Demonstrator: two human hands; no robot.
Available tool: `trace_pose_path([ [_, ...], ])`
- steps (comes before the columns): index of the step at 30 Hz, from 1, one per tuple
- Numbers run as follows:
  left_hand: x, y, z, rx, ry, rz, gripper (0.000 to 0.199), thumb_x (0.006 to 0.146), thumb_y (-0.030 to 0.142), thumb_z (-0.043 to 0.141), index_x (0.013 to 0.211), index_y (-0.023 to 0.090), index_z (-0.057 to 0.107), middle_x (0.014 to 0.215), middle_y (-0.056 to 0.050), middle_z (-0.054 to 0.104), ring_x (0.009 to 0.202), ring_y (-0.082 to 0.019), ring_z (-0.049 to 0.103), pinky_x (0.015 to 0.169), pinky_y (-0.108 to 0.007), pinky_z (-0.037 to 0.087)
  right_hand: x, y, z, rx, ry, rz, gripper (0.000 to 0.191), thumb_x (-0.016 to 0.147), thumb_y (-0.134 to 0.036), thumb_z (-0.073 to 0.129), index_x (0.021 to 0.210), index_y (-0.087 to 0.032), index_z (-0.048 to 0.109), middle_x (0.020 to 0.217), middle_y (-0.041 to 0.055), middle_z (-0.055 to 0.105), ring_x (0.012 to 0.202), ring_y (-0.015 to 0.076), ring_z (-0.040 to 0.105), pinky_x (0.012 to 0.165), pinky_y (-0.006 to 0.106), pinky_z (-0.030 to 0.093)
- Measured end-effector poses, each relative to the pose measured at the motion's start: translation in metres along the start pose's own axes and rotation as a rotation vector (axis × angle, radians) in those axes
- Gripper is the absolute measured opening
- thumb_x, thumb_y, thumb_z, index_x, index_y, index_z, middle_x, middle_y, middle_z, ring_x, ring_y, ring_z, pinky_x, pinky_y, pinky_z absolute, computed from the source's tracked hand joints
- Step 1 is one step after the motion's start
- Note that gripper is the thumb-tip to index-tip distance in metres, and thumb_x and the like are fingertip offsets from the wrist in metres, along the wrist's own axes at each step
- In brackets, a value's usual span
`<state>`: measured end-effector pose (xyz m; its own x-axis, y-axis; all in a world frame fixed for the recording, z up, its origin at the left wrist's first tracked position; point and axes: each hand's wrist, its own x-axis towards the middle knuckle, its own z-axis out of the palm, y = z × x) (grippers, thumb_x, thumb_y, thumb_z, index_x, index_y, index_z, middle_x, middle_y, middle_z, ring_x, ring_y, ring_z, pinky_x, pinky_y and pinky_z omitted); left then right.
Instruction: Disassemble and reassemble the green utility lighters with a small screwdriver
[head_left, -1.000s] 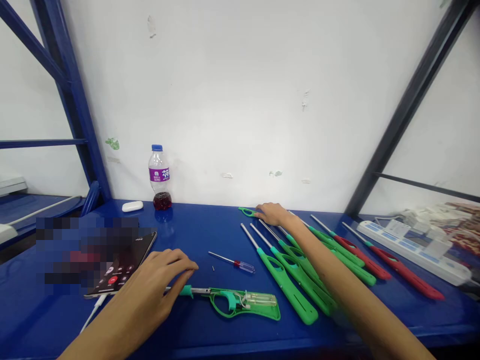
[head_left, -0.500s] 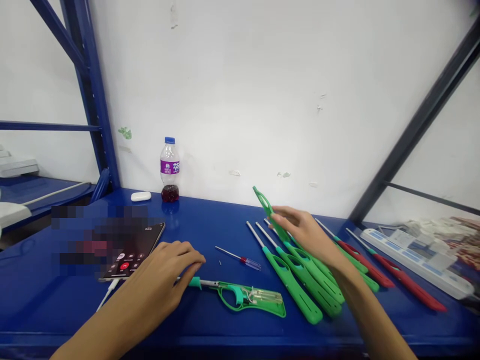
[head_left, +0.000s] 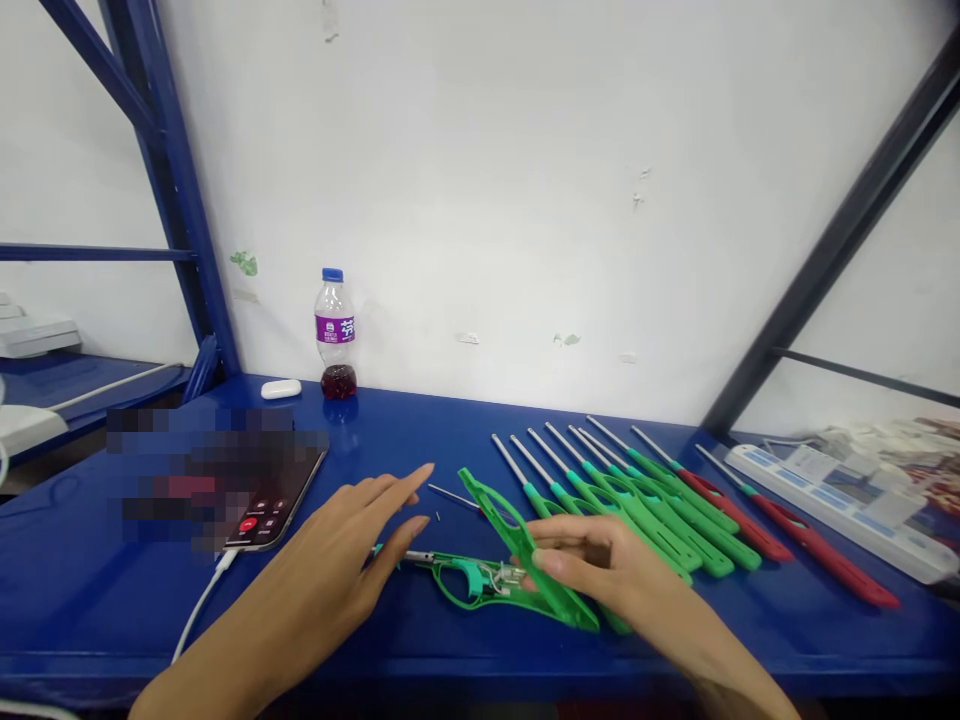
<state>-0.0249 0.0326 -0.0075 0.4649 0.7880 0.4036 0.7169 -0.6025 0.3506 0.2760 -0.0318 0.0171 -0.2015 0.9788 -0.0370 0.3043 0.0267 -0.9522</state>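
In my right hand [head_left: 611, 570] is a green half-shell of a stick lighter's handle [head_left: 491, 512], pinched between thumb and fingers and tilted above the table. Below it lies an opened green lighter [head_left: 474, 578], its trigger and inner parts exposed; the shell hides part of its handle end. My left hand [head_left: 337, 545] hovers by the opened lighter's nozzle, thumb and fingers apart, with nothing visible in it. Behind them a screwdriver [head_left: 448, 493] shows its thin shaft, its handle mostly covered by the shell. A tiny metal piece [head_left: 438, 516] lies beside the shaft.
Several green lighters [head_left: 660, 525] lie in a row at right, followed by two red lighters [head_left: 821, 550] and a white power strip [head_left: 840, 510]. At left are a phone [head_left: 281, 510] with a white cable [head_left: 196, 610], a white case [head_left: 281, 389] and a drink bottle [head_left: 334, 335].
My right hand has brought the green half-shell left and down from over the lighter row to above the opened lighter. My left hand's fingers have spread apart.
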Motion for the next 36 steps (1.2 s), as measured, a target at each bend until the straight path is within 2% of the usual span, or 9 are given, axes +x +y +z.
trace_pose_path([
  [2, -0.001, 0.005, -0.001, -0.034, -0.022, -0.003, 0.055, 0.11, 0.055, 0.037, 0.162, 0.04, 0.036, 0.145, -0.002, 0.067, 0.135, -0.029, 0.063, 0.111, -0.054, 0.053, 0.0, 0.003, 0.002, -0.3, 0.081, -0.112, 0.032, 0.098, -0.047, 0.075, 0.122, -0.027, 0.079, 0.112, 0.0054, 0.079, 0.106, 0.0311, 0.074, 0.093, 0.04, 0.058],
  [5, -0.001, 0.01, -0.002, -0.053, -0.041, 0.049, 0.047, 0.11, 0.048, 0.041, 0.157, 0.04, 0.046, 0.148, -0.001, 0.065, 0.138, -0.027, 0.06, 0.11, -0.047, 0.055, -0.001, 0.004, 0.008, -0.701, 0.093, -0.268, 0.024, 0.103, -0.034, 0.072, 0.126, -0.03, 0.077, 0.124, 0.0025, 0.076, 0.111, 0.0306, 0.072, 0.096, 0.04, 0.056],
  [8, 0.0, 0.01, 0.001, -0.084, -0.09, 0.089, 0.038, 0.109, 0.04, 0.047, 0.143, 0.037, 0.063, 0.136, -0.001, 0.07, 0.126, -0.024, 0.066, 0.106, -0.042, 0.057, -0.003, 0.001, 0.018, -0.866, 0.016, -0.307, 0.025, 0.104, -0.03, 0.071, 0.129, -0.028, 0.075, 0.125, 0.0015, 0.075, 0.107, 0.0282, 0.073, 0.094, 0.038, 0.057],
  [11, 0.002, 0.01, 0.004, -0.123, -0.141, 0.09, 0.032, 0.108, 0.033, 0.05, 0.133, 0.034, 0.07, 0.126, -0.001, 0.072, 0.117, -0.022, 0.068, 0.108, -0.041, 0.054, -0.002, 0.001, 0.024, -0.951, 0.007, -0.299, 0.026, 0.104, -0.026, 0.071, 0.13, -0.025, 0.074, 0.123, 0.002, 0.075, 0.106, 0.0281, 0.073, 0.092, 0.038, 0.058],
  [15, 0.005, 0.009, 0.006, -0.121, -0.212, 0.07, 0.027, 0.105, 0.024, 0.053, 0.119, 0.03, 0.075, 0.12, -0.002, 0.072, 0.112, -0.022, 0.068, 0.105, -0.041, 0.052, 0.001, 0.004, 0.024, -0.979, -0.01, -0.277, 0.025, 0.104, -0.027, 0.072, 0.129, -0.024, 0.075, 0.121, 0.0023, 0.076, 0.102, 0.0281, 0.074, 0.09, 0.037, 0.058],
  [19, 0.006, 0.007, 0.01, -0.098, -0.269, 0.056, 0.025, 0.105, 0.023, 0.053, 0.112, 0.028, 0.077, 0.112, -0.003, 0.073, 0.105, -0.023, 0.068, 0.098, -0.039, 0.053, 0.003, 0.005, 0.024, -0.937, -0.011, -0.287, 0.024, 0.105, -0.028, 0.07, 0.128, -0.026, 0.075, 0.121, 0.0005, 0.076, 0.1, 0.0264, 0.074, 0.091, 0.036, 0.057],
  [28, 0.01, 0.003, 0.013, -0.068, -0.295, 0.059, 0.027, 0.102, 0.016, 0.054, 0.104, 0.026, 0.079, 0.107, -0.003, 0.073, 0.097, -0.022, 0.068, 0.089, -0.035, 0.052, 0.004, 0.01, 0.027, -0.928, 0.002, -0.315, 0.023, 0.103, -0.03, 0.073, 0.126, -0.026, 0.076, 0.12, 0.0003, 0.076, 0.102, 0.026, 0.074, 0.091, 0.035, 0.056],
  [32, 0.01, 0.007, 0.013, -0.062, -0.296, 0.057, 0.029, 0.102, 0.016, 0.05, 0.099, 0.024, 0.078, 0.104, -0.004, 0.073, 0.094, -0.022, 0.068, 0.085, -0.034, 0.052, 0.004, 0.014, 0.028, -0.904, 0.022, -0.332, 0.015, 0.102, -0.028, 0.074, 0.117, -0.028, 0.079, 0.119, -0.0005, 0.076, 0.102, 0.0265, 0.074, 0.087, 0.034, 0.056],
  [36, 0.01, 0.01, 0.015, -0.052, -0.286, 0.067, 0.034, 0.101, 0.014, 0.046, 0.095, 0.023, 0.078, 0.102, -0.005, 0.073, 0.093, -0.022, 0.067, 0.084, -0.035, 0.051, 0.004, 0.014, 0.03, -0.858, 0.035, -0.334, 0.01, 0.103, -0.026, 0.073, 0.11, -0.03, 0.08, 0.117, -0.0025, 0.075, 0.099, 0.0234, 0.074, 0.082, 0.031, 0.053],
])
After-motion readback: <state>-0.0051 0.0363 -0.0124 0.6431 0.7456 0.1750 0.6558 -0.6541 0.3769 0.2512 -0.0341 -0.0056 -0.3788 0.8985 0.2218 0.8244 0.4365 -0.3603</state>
